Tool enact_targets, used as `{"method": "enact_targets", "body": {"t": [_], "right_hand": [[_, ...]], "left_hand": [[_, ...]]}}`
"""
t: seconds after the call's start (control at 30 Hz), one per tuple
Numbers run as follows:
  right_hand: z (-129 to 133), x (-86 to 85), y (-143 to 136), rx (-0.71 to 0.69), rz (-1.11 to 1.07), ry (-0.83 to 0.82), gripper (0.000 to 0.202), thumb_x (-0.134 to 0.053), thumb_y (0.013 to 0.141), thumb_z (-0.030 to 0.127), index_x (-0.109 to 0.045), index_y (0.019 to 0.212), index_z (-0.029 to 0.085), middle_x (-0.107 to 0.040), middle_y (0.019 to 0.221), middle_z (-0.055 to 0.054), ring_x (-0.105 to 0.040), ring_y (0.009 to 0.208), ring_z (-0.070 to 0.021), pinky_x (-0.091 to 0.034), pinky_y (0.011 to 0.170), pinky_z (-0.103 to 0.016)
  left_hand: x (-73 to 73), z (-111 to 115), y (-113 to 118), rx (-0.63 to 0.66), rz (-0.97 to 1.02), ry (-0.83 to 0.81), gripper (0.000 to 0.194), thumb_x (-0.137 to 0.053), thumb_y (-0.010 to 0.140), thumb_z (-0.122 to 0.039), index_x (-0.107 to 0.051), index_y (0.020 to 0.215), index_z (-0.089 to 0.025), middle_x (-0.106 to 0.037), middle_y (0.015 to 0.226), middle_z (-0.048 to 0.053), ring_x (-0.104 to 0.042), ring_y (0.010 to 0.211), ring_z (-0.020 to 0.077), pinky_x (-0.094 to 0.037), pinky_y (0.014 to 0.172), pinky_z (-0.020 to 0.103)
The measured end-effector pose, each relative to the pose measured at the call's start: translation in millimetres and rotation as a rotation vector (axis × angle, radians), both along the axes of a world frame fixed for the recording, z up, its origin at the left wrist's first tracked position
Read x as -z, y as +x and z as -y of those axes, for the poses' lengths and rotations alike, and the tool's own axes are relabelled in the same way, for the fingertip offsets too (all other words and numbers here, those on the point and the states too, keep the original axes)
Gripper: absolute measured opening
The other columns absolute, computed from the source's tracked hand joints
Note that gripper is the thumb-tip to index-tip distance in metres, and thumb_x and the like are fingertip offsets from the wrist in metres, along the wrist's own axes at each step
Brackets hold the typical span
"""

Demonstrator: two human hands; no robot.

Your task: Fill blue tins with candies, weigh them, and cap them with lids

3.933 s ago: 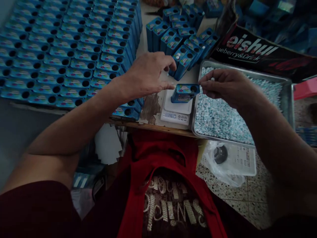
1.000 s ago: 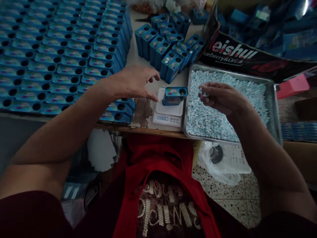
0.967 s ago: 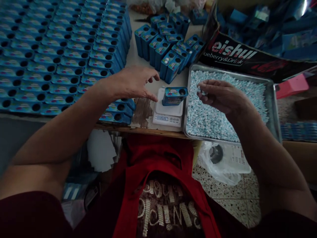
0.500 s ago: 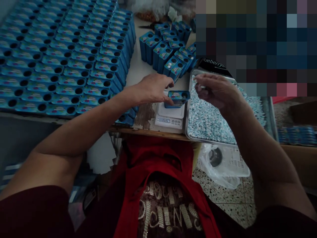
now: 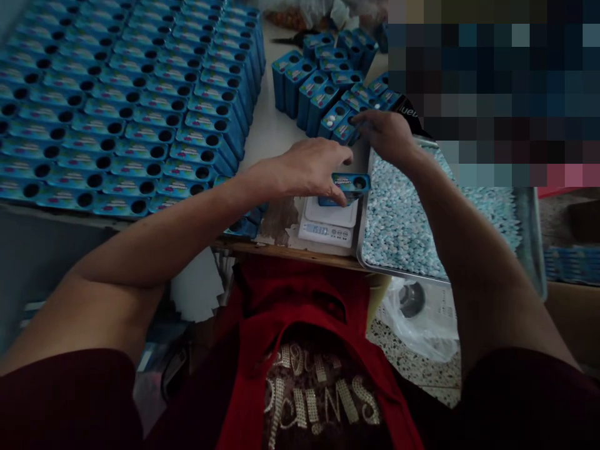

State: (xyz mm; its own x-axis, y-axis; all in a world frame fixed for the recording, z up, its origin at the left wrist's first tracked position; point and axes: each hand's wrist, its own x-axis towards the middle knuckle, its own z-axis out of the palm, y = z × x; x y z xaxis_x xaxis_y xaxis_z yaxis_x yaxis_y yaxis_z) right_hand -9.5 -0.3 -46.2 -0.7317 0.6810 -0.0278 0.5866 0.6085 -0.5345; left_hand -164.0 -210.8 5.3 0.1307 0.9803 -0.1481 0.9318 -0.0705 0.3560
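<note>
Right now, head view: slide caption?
Left hand at blue rectangular box on white digital scale; right hand at clustered blue boxes, near metal tray of pale-blue pellets.

A clear plastic bag [image 5: 412,332] and dark round container [image 5: 412,300] sit over speckled flooring [image 5: 422,375].

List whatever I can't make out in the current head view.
In the head view:
Black printed panel: mostly hidden by pixelated blocks.
Scale display: blurred, too small for a sure reading.
Right hand: fingertips too dark to show whether they touch the upright boxes.
Rows of blue boxes: cut off by the left edge.
</note>
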Motion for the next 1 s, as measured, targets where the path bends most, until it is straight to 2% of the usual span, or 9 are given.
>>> {"method": "enact_targets", "body": {"t": [0.1,0.3,0.43,0.57,0.63,0.73,0.83,0.9,1.0], "right_hand": [[-3,3.0,-10,-0.07,0.3,0.323,0.039,-0.062,0.111,0.031,-0.081,0.145,0.028,-0.09,0.121,-0.017,-0.08,0.115,-0.0444,-0.056,0.101,-0.056],[23,-6.9,-1,-0.073,0.377,0.388,0.034,-0.055,0.117,0.026,-0.083,0.136,0.027,-0.088,0.138,-0.017,-0.079,0.126,-0.0406,-0.054,0.101,-0.05],[38,-17.8,17,0.064,0.234,0.335,0.021,-0.065,0.115,0.027,-0.083,0.126,0.023,-0.087,0.125,-0.016,-0.077,0.126,-0.04,-0.053,0.1,-0.046],[52,-35.1,46,0.167,0.002,0.259,0.009,-0.075,0.112,0.029,-0.079,0.105,0.025,-0.079,0.099,-0.013,-0.072,0.119,-0.0376,-0.051,0.094,-0.043],[66,-43.5,59,0.189,-0.029,0.239,0.009,-0.077,0.108,0.022,-0.078,0.1,0.026,-0.076,0.095,-0.012,-0.072,0.116,-0.0371,-0.05,0.095,-0.044],[100,-50.0,68,0.163,0.042,0.219,0.01,-0.076,0.106,0.02,-0.08,0.1,0.026,-0.078,0.094,-0.012,-0.073,0.113,-0.0384,-0.049,0.092,-0.044],[139,-49.3,64,0.11,0.258,0.222,0.017,-0.068,0.112,0.027,-0.085,0.11,0.024,-0.086,0.103,-0.018,-0.078,0.11,-0.0419,-0.047,0.085,-0.045],[161,-46.8,59,0.071,0.365,0.251,0.028,-0.06,0.116,0.03,-0.087,0.12,0.023,-0.089,0.113,-0.021,-0.081,0.109,-0.0426,-0.046,0.082,-0.044],[179,-43.4,56,0.029,0.408,0.289,0.036,-0.053,0.117,0.028,-0.087,0.128,0.021,-0.091,0.119,-0.022,-0.083,0.106,-0.0403,-0.044,0.078,-0.043]], "left_hand": [[4.3,-6,9,0.023,0.017,0.009,0.075,-0.102,0.088,-0.051,-0.079,0.151,-0.018,-0.083,0.149,0.014,-0.077,0.139,0.0448,-0.062,0.113,0.047],[25.3,-9,17,0.065,0.112,0.123,0.05,-0.09,0.091,-0.037,-0.082,0.138,-0.023,-0.086,0.133,0.009,-0.079,0.131,0.0375,-0.06,0.108,0.041],[27.1,-6,22,0.056,0.105,0.127,0.049,-0.085,0.093,-0.035,-0.082,0.14,-0.023,-0.087,0.131,0.011,-0.08,0.129,0.0375,-0.06,0.108,0.042],[4.1,2,18,0.013,0.031,0.066,0.046,-0.081,0.093,-0.032,-0.085,0.139,-0.025,-0.088,0.131,0.01,-0.08,0.129,0.0394,-0.06,0.106,0.043],[-9.9,12,-1,-0.073,-0.022,0.059,0.051,-0.081,0.092,-0.034,-0.084,0.142,-0.025,-0.087,0.133,0.01,-0.079,0.132,0.0411,-0.059,0.107,0.044],[-19.6,31,-52,-0.197,-0.068,0.063,0.059,-0.085,0.088,-0.046,-0.084,0.145,-0.032,-0.088,0.128,0.005,-0.075,0.134,0.0402,-0.057,0.111,0.046],[-11.5,52,-106,-0.244,-0.098,0.009,0.07,-0.081,0.086,-0.072,-0.083,0.147,-0.035,-0.087,0.117,0.0,-0.069,0.131,0.0371,-0.056,0.112,0.046],[-1.0,64,-130,-0.236,-0.106,-0.045,0.082,-0.075,0.083,-0.082,-0.083,0.148,-0.033,-0.086,0.12,0.0,-0.069,0.126,0.0348,-0.057,0.109,0.044],[12.2,75,-147,-0.176,-0.116,-0.121,0.085,-0.069,0.084,-0.076,-0.081,0.151,-0.024,-0.085,0.135,0.008,-0.074,0.127,0.035,-0.058,0.111,0.043]]}}
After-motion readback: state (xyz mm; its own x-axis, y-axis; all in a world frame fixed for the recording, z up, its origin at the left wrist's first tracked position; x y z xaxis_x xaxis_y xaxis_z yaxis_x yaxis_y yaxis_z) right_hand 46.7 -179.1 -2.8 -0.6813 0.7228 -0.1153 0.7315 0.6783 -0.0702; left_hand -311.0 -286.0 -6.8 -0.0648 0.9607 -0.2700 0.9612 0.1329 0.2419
